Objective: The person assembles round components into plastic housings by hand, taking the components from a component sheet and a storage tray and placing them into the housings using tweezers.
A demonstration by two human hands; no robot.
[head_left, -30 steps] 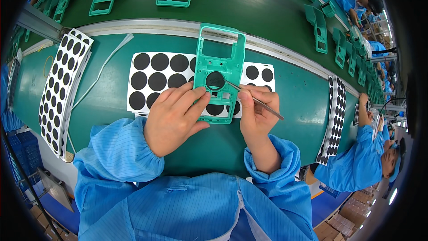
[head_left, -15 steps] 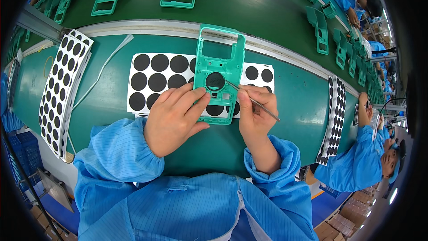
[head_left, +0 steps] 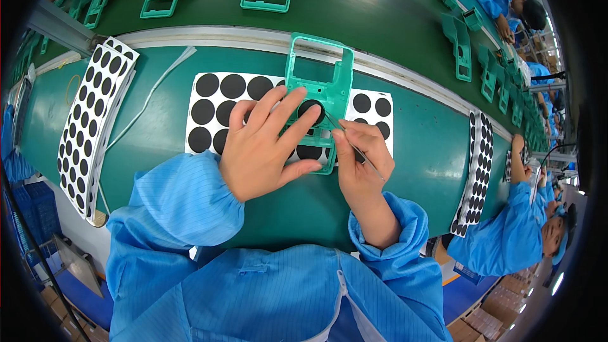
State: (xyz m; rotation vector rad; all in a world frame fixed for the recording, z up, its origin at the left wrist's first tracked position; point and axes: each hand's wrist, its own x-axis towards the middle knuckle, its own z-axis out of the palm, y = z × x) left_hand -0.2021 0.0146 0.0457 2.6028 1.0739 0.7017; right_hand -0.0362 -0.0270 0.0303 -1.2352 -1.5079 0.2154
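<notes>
A green plastic housing point(head_left: 339, 92) with rectangular openings lies lengthwise before me, on top of a white sheet of round black stickers point(head_left: 372, 115). In its round recess sits a black disc point(head_left: 318, 118). My left hand point(head_left: 263, 142) is spread over the housing's left side, with a fingertip on the disc and the other fingers stretched out. Thin metal tweezers point(head_left: 377, 173) are pinched in my right hand point(head_left: 364, 168), their tip at the disc's right edge. My left hand partly covers the sheet and the housing's lower part.
Stacks of sticker sheets lie at the left point(head_left: 95, 126) and right point(head_left: 475, 174) of the bench. A white strap point(head_left: 149, 98) runs beside the left stack. Beyond a metal rail point(head_left: 209, 38), a dark green belt point(head_left: 361, 12) carries more green housings. Co-workers in blue sit at the right.
My left hand has risen from the housing's lower left edge and spread out, a finger now on the disc. The tweezers stay near the disc. The whole view has shifted slightly.
</notes>
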